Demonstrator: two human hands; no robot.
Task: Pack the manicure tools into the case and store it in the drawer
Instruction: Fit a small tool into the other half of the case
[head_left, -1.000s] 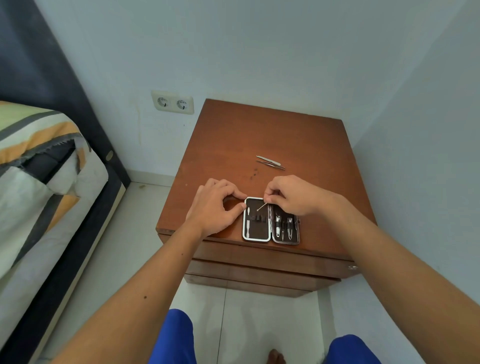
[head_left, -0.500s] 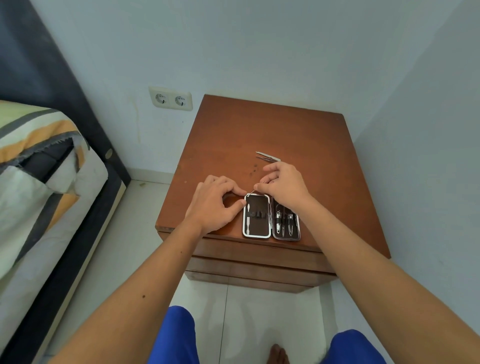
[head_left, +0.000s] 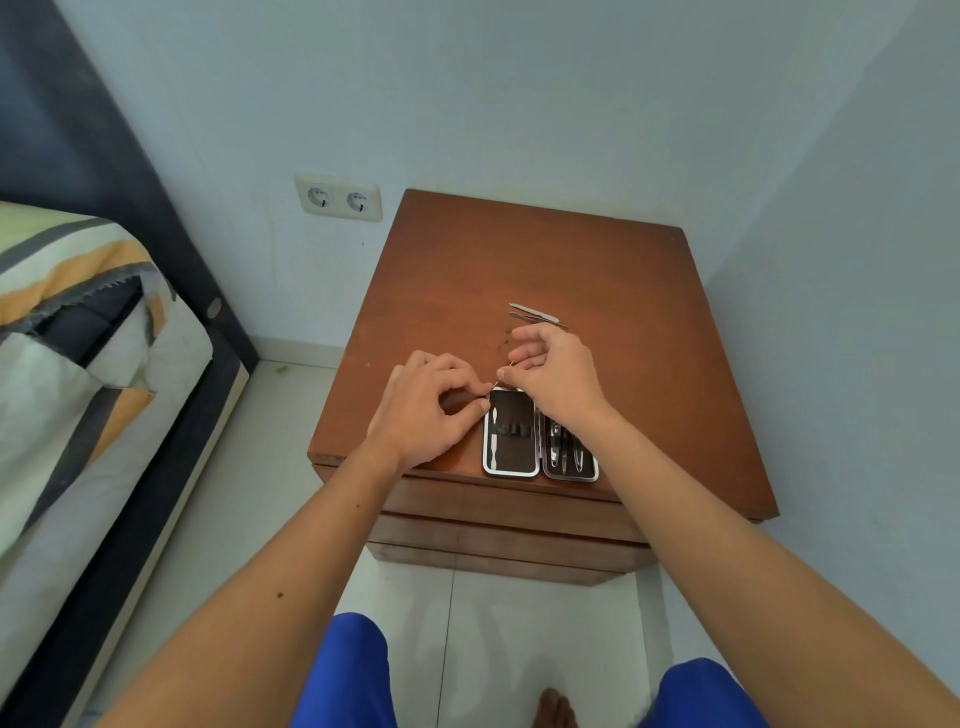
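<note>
An open manicure case (head_left: 511, 441) with a silver rim lies at the front edge of the brown nightstand (head_left: 519, 270). Its left half holds one white tool in elastic loops; its right half (head_left: 571, 457) holds several metal tools. My left hand (head_left: 426, 410) pinches the case's upper left corner. My right hand (head_left: 556, 374) hovers just beyond the case's far edge, thumb and forefinger pinched on a thin metal pick (head_left: 506, 371). Two silver tweezers (head_left: 535, 315) lie loose on the wood just past my right hand.
The nightstand's closed drawer fronts (head_left: 498, 525) face me below the top. A double wall socket (head_left: 338, 199) is on the wall to the left. A bed (head_left: 78, 338) with striped bedding stands at the left. White floor tiles and my knees in blue shorts are below.
My right hand has lifted away from the case's left half toward the far edge, carrying the thin pick. My left hand stays on the case corner.
</note>
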